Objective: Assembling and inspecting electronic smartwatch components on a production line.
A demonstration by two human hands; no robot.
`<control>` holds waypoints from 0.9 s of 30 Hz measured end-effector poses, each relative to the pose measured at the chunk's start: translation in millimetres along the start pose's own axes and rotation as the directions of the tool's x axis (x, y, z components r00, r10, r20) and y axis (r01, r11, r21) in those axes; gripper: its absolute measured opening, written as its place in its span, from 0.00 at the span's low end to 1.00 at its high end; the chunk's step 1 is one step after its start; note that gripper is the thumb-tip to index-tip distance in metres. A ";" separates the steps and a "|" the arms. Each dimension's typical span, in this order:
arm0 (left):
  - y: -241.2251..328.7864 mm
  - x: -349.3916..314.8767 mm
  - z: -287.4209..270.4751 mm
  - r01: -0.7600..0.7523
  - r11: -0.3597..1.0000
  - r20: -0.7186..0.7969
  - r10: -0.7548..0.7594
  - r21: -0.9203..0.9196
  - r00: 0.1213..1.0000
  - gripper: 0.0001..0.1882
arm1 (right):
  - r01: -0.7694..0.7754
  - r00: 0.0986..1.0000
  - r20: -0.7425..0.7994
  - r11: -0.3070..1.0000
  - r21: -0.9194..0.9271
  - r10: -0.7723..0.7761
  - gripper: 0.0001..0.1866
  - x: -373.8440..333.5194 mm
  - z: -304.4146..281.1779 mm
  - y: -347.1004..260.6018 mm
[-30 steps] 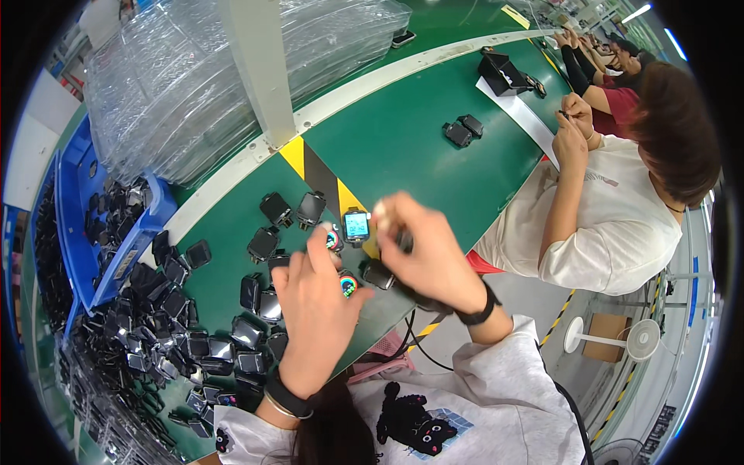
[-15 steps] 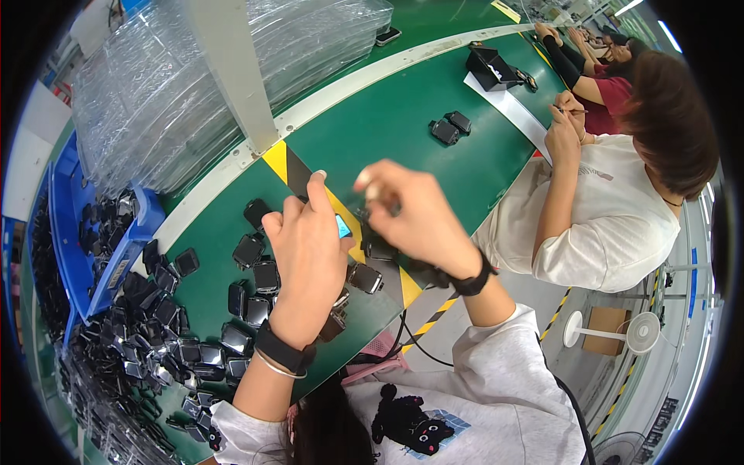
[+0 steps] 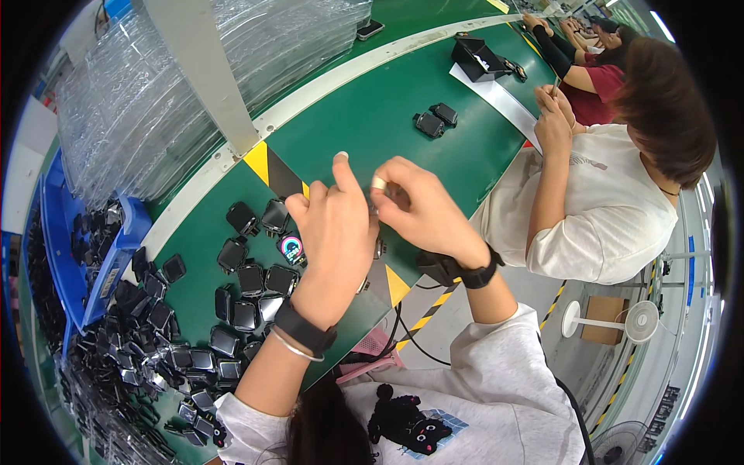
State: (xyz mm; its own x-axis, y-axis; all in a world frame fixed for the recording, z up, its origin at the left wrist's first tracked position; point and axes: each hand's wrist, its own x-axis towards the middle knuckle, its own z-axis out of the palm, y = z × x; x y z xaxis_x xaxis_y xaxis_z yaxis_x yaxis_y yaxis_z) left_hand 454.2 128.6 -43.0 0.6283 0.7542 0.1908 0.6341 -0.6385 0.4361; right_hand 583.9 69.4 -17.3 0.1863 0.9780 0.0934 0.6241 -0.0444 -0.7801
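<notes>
My left hand (image 3: 335,236) is over the striped tape on the green table, its index finger raised and its other fingers bent. Close against it, my right hand (image 3: 430,209) has thumb and fingers pinched together. Whatever lies between the hands is mostly hidden; only a sliver of a small dark part shows below the right fingers. Just left of my left hand lies a square watch module (image 3: 291,248) with its round, colourful face lit. Several dark watch modules (image 3: 250,279) lie around it, screens up.
A heap of watch modules (image 3: 178,356) covers the table's left side, beside a blue bin (image 3: 128,240). Wrapped clear plastic trays (image 3: 232,70) stand behind a grey post. Two modules (image 3: 430,124) and a black box (image 3: 478,58) lie farther right, near a seated co-worker (image 3: 597,201).
My left hand has shifted right, bringing the hands together. The modules left of it, one lit, are now uncovered. My right fingers have closed into a pinch. The view has shifted slightly.
</notes>
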 end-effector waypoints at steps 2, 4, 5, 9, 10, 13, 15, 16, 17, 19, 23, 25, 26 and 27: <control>-1.4 -8.9 -8.8 0.004 0.997 -0.028 -0.006 -0.071 1.000 0.44 | -0.036 0.999 0.038 0.999 0.008 0.036 0.07 -6.5 -2.7 2.7; 4.3 -22.6 -30.6 -0.066 0.997 -0.075 0.063 -0.039 0.995 0.46 | 0.118 0.984 0.139 0.991 -0.061 -0.109 0.07 -14.8 -0.6 5.4; 6.0 -27.7 -35.9 -0.032 0.998 -0.007 0.032 -0.048 0.999 0.44 | 0.114 0.972 0.215 0.992 -0.057 -0.099 0.08 -14.8 1.8 1.9; 5.4 -32.4 -12.8 -0.065 0.996 0.007 0.064 0.056 0.998 0.40 | 0.230 0.966 0.154 0.960 -0.158 -0.206 0.08 -13.9 21.8 -2.2; 4.5 -32.1 -10.7 -0.058 0.997 0.004 0.057 0.058 0.998 0.40 | 0.235 0.964 0.160 0.960 -0.154 -0.211 0.08 -13.8 25.3 -4.1; 2.7 -33.1 -9.1 -0.017 0.999 0.042 0.018 -0.035 0.999 0.41 | 0.140 0.990 0.011 0.982 -0.130 -0.140 0.11 -20.2 33.6 -7.1; 2.1 -32.7 -8.5 -0.013 1.000 0.065 0.013 0.000 0.998 0.42 | 0.134 0.990 -0.037 0.990 -0.051 -0.136 0.14 -27.5 35.7 -3.5; 1.7 -32.3 -8.0 -0.014 0.999 0.088 0.011 0.037 0.996 0.42 | 0.138 0.990 -0.031 0.989 -0.048 -0.140 0.14 -30.2 32.5 -4.3; 2.9 -32.0 -9.7 -0.023 0.996 0.031 0.021 0.084 0.999 0.34 | 0.090 0.995 -0.034 0.996 -0.029 -0.091 0.14 -33.1 26.2 -6.4; -2.7 -35.8 -16.1 -0.049 0.998 0.025 0.048 0.040 0.999 0.34 | -0.026 0.999 -0.044 0.992 0.120 0.031 0.13 -36.0 16.7 -5.3; -21.8 -39.6 -48.7 -0.018 0.998 -0.024 0.017 -0.061 1.000 0.37 | 0.050 0.998 0.039 0.999 0.006 -0.051 0.13 -15.5 12.9 -18.5; -38.3 -38.4 -54.7 0.049 0.999 -0.068 -0.050 -0.008 0.996 0.37 | 0.061 0.993 0.096 0.996 0.072 -0.067 0.12 -1.2 29.5 -25.4; -47.7 -42.0 -61.0 0.096 0.995 -0.054 -0.095 0.016 0.994 0.36 | 0.049 0.981 0.185 0.997 0.066 -0.061 0.12 11.5 39.0 -38.2; -52.4 -42.8 -58.0 0.095 0.995 -0.048 -0.094 0.009 0.994 0.35 | 0.159 0.976 0.155 0.987 -0.015 -0.155 0.10 18.2 51.7 -31.9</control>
State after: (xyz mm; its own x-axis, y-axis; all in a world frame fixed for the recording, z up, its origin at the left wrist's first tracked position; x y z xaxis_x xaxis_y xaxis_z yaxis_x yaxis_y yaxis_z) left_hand 367.9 138.6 -23.0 0.5435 0.8176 0.1903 0.6951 -0.5654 0.4441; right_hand 528.2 99.1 -22.7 -0.0324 0.9927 0.1162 0.6573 0.1088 -0.7457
